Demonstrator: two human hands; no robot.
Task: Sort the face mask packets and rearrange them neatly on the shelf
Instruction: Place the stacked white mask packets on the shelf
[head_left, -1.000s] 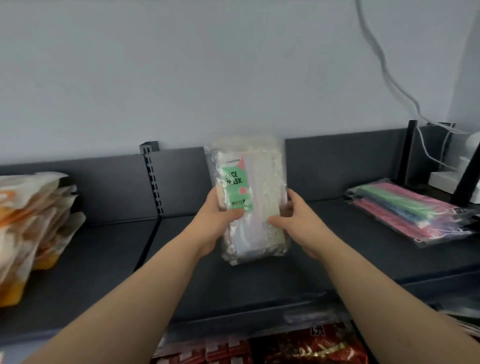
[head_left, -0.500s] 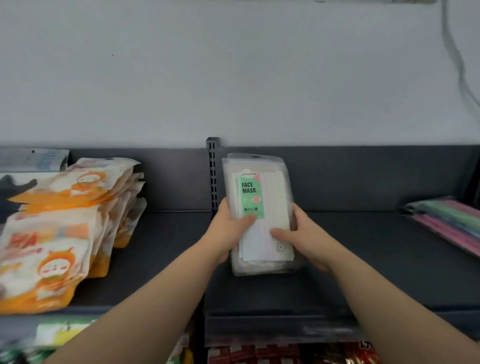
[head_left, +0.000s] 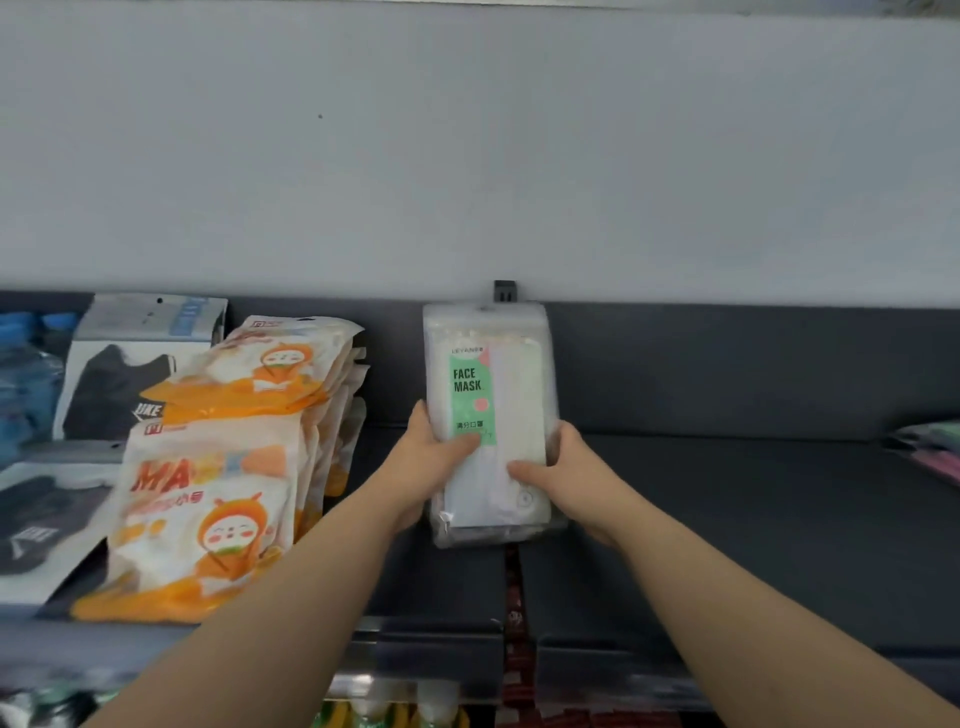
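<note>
A stack of clear face mask packets (head_left: 514, 374) with a green "FACE MASK" label stands upright over the dark shelf (head_left: 727, 519), near the seam between two shelf sections. My left hand (head_left: 428, 462) grips its left edge, thumb across the front. On the right edge is my right hand (head_left: 566, 478), thumb on the front too. To the left lie piles of orange-and-white mask packets (head_left: 208, 499), leaning over one another. Black mask packets (head_left: 109, 384) stand and lie at the far left. Pastel mask packets (head_left: 935, 452) lie at the right edge.
A grey wall rises behind the shelf's dark back panel (head_left: 727, 364). Below the shelf's front edge, red and yellow goods (head_left: 514, 613) show on a lower level. Blue packets (head_left: 21, 374) sit at the far left.
The view and both hands have shifted left along the shelf with the clear packets; the orange and black packets came into view and the pastel packets slid to the right edge.
</note>
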